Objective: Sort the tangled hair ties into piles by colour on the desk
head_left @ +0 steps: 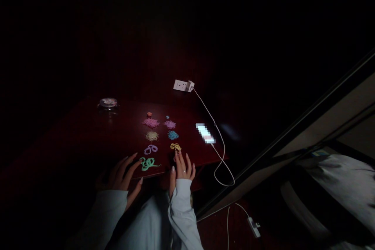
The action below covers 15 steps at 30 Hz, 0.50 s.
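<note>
Green bands [148,163] lie near the table's front edge, just right of my left hand [123,172], whose fingers are spread. My right hand [183,167] has its fingers apart, its fingertips at the yellow bands [175,147] and over a small pinkish thing partly hidden beneath them. Purple bands [150,149] lie behind the green ones. Farther back are piles of cream [152,136], blue [173,135], pink [151,123] and lilac [170,124] pieces. A small orange item [149,114] and a small light-blue item [167,117] sit at the far end.
A round clear container [108,103] stands at the table's back left. A lit phone [205,133] lies on the right, its white cable [224,146] looping to a wall socket [181,85]. A power strip [254,227] is at the lower right.
</note>
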Tool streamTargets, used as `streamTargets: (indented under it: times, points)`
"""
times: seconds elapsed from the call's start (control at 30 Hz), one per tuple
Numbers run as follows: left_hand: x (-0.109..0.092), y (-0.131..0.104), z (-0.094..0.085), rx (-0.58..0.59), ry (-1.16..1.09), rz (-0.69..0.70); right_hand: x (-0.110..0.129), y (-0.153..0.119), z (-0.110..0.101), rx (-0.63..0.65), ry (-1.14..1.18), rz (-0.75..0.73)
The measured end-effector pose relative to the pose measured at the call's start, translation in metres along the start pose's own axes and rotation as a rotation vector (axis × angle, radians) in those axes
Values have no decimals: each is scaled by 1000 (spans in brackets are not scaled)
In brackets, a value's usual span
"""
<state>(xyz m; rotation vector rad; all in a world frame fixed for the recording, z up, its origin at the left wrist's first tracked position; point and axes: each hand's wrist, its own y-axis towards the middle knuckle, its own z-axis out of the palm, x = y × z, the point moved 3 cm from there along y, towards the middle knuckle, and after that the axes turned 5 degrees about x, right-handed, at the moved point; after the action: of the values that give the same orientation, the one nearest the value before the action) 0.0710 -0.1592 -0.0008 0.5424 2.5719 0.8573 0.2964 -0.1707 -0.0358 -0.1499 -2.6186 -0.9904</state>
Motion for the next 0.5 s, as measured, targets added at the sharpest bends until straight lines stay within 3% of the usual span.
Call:
streamTargets:
  times: [0.17, 0.3, 0.4, 0.5]
  points:
    - [17, 3, -2, -17, -44, -8, -21, -2, 0, -6, 22, -70]
    - [43, 28, -9, -3, -51, -59, -33, 5, -8, -44, 18, -93]
    - [67, 70, -3, 97, -46, -107, -50, 44, -16, -101, 73, -37]
    - [81, 120, 21, 296, -129, -70, -64, 106, -19, 4, 305, -50]
